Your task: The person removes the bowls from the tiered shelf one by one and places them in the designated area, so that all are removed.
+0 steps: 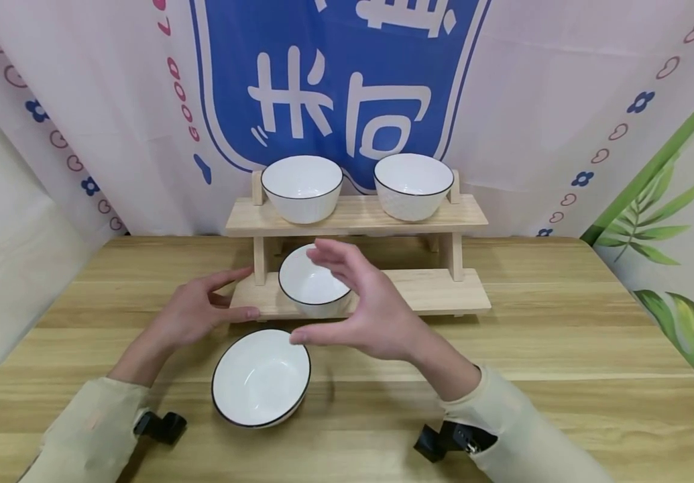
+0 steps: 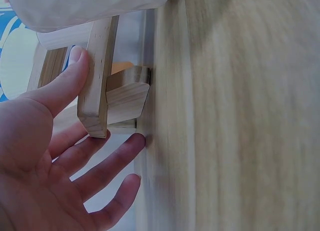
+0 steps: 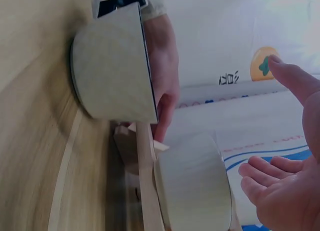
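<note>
A two-tier wooden stand point(image 1: 437, 295) holds white bowls with dark rims. My left hand point(image 1: 186, 312) grips the left end of its lower board point(image 2: 97, 86), thumb on one side and fingertips by the end corner. On that lower board sits a white bowl point(image 1: 313, 285). My right hand point(image 1: 371, 305) hovers in front of this bowl, thumb and fingers spread apart, holding nothing; it hides the bowl's right side. In the right wrist view a gap separates the right hand point(image 3: 290, 186) from the bowl point(image 3: 192, 186). Another white bowl point(image 1: 261, 379) stands on the table between my forearms.
Two more white bowls, one left point(image 1: 302, 188) and one right point(image 1: 413, 186), stand on the upper board point(image 1: 359, 215). Behind the stand hangs a white curtain with a blue printed panel point(image 1: 334, 80). The wooden table point(image 1: 564, 349) extends to both sides.
</note>
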A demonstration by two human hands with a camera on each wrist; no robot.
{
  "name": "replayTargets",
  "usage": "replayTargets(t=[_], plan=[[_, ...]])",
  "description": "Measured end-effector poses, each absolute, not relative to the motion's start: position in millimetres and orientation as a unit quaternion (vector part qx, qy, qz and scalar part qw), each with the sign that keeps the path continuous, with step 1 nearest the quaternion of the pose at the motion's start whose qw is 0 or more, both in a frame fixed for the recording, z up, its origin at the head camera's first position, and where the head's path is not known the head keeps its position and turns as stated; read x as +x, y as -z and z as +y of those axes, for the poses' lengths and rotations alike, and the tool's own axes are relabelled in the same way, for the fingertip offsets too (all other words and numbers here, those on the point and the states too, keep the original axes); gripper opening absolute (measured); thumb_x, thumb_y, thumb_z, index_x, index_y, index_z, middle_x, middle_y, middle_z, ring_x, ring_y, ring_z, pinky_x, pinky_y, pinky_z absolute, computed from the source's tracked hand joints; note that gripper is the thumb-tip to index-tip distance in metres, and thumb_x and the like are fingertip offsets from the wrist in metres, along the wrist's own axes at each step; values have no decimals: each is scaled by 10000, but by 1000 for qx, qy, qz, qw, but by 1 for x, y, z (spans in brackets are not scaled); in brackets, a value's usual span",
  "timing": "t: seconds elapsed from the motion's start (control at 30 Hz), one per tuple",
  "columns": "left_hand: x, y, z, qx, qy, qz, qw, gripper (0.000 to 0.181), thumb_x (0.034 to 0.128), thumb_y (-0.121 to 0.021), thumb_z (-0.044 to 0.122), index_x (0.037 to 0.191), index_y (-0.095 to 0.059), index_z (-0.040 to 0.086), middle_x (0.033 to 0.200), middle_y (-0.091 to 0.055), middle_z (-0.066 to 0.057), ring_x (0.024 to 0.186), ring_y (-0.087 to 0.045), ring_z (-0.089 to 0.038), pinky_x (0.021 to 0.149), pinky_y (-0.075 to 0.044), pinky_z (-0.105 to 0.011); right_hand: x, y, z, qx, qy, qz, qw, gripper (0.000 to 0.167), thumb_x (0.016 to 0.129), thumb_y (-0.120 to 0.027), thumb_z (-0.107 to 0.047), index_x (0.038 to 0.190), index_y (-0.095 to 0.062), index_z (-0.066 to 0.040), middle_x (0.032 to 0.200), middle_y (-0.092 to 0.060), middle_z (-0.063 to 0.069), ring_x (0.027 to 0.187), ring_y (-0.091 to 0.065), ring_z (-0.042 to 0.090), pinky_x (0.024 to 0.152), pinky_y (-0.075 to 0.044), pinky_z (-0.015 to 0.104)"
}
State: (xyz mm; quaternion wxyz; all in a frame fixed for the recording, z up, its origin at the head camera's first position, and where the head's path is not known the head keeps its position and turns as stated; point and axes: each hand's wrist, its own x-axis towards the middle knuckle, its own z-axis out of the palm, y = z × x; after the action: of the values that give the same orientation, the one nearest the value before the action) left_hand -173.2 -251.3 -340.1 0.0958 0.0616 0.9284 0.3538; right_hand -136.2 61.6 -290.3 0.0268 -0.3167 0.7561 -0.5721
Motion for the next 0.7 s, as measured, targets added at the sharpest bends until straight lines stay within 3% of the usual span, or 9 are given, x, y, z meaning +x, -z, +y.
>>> replayTargets(t=[0.27, 0.7], plan=[[-173, 340, -251, 61, -353, 929, 93, 940, 887, -848, 566, 1657, -442, 213, 1531, -578, -300, 1236, -719, -381, 830, -530, -308, -153, 300, 69, -272, 555, 786, -17, 1058, 743, -1000, -171, 1598, -392, -38, 1599, -538, 139, 1526, -487, 254, 1291, -336, 416], [-173, 341, -251, 58, -352, 929, 98, 952, 890, -841, 577, 1666, -425, 217, 1544, -561, -302, 1247, -710, -390, 817, -530, -310, -167, 314, 71, -192, 567, 801, 10, 1192, 742, -1005, -207, 1667, -268, -60, 1667, -433, 105, 1584, -401, 274, 1301, -311, 397]])
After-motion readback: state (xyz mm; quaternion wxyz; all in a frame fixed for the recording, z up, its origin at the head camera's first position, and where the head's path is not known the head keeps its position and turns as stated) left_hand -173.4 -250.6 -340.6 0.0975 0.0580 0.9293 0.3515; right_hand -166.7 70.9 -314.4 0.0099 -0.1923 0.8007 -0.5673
